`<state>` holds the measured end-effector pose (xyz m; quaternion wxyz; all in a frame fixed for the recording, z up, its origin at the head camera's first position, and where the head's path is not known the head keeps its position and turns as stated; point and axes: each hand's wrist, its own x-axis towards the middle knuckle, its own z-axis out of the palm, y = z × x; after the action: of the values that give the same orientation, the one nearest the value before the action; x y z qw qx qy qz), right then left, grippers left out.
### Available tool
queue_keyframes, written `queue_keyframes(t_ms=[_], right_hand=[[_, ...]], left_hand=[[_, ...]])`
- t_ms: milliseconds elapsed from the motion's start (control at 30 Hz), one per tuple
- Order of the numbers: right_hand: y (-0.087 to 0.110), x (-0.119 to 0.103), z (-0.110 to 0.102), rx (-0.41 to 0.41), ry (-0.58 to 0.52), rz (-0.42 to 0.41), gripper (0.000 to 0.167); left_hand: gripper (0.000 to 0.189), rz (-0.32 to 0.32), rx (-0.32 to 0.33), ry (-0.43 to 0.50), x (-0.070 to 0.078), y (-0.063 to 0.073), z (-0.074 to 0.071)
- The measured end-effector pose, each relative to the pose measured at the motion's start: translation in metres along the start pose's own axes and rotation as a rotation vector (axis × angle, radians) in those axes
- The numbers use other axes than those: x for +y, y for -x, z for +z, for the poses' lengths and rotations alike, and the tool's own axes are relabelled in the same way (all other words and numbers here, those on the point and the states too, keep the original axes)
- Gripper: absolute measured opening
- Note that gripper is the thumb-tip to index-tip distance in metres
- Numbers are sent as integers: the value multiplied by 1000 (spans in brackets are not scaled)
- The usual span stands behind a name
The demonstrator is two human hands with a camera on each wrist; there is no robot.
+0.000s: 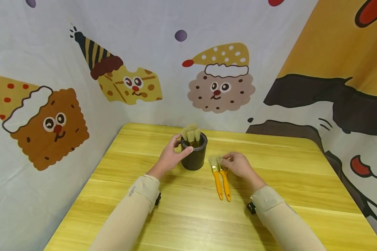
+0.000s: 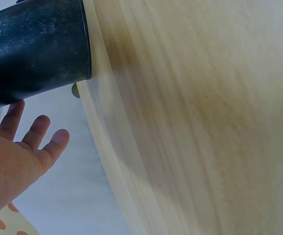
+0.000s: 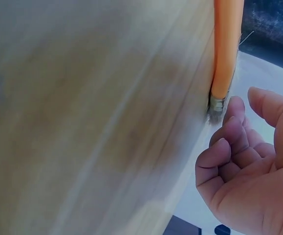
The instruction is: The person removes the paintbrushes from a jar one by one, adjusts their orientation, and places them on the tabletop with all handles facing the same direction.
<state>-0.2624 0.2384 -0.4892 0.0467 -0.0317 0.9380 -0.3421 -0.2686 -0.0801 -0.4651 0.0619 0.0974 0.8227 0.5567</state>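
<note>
A black cup (image 1: pixel 194 160) stands upright towards the back of the table, with several brushes (image 1: pixel 191 133) in it, bristles up. My left hand (image 1: pixel 170 155) holds the cup at its left side, thumb on the near rim. In the left wrist view, the other fingers (image 2: pixel 58 139) spread beside the cup's wall (image 2: pixel 38 49). Two paintbrushes with orange handles lie side by side right of the cup: a left brush (image 1: pixel 217 184) and a right brush (image 1: pixel 225 183). At the right brush's bristle end is my right hand (image 1: pixel 238 164), fingers loosely bent, thumb apart from the index finger.
The wooden table (image 1: pixel 188 216) meets a printed cloth backdrop (image 1: pixel 169 69) with cartoon cookies and cheese along its back and left sides. A black strap piece (image 1: pixel 251 208) shows at my right wrist, another (image 1: pixel 158 198) at the left.
</note>
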Motion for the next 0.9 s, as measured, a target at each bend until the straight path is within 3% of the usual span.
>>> queue_keyframes(t_ms=[267, 900], right_hand=[[2, -15, 2, -14, 69, -51, 34], [-2, -48, 19, -49, 386, -169, 33]], left_hand=[[92, -1, -1, -1, 2, 1, 0], [92, -4, -1, -12, 1, 0, 0]])
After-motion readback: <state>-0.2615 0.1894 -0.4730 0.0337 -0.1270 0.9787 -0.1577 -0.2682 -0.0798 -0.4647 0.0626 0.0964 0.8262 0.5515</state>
